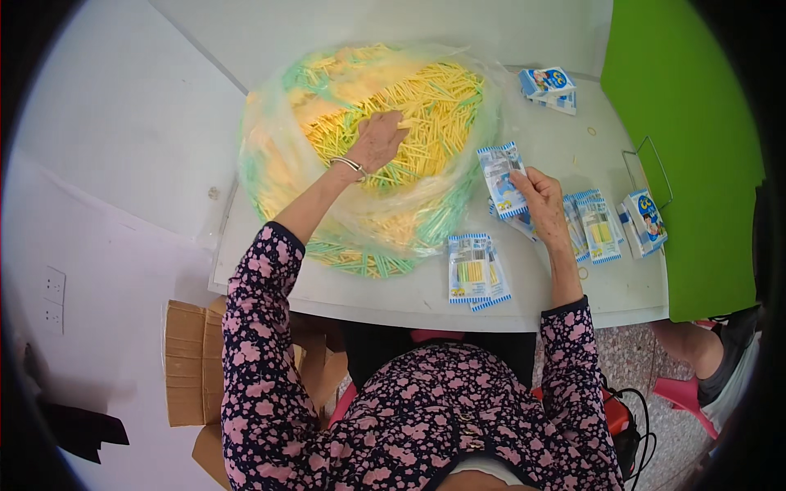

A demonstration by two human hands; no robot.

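Observation:
A large clear plastic bag stands on the table, heaped with thin yellow sticks and green sticks. My left hand reaches into its open top, fingers closed around a few yellow sticks at the fingertips. To the right of the bag, my right hand pinches a small blue-and-white packet between thumb and fingers, raised over other packets. Filled packets with coloured sticks showing through a window lie near the front edge, and more packets are right of my right hand.
Blue-and-white packs sit at the back and at the right, beside a wire stand. A green panel bounds the table on the right. Below left stands a cardboard box. Another person's leg shows at right.

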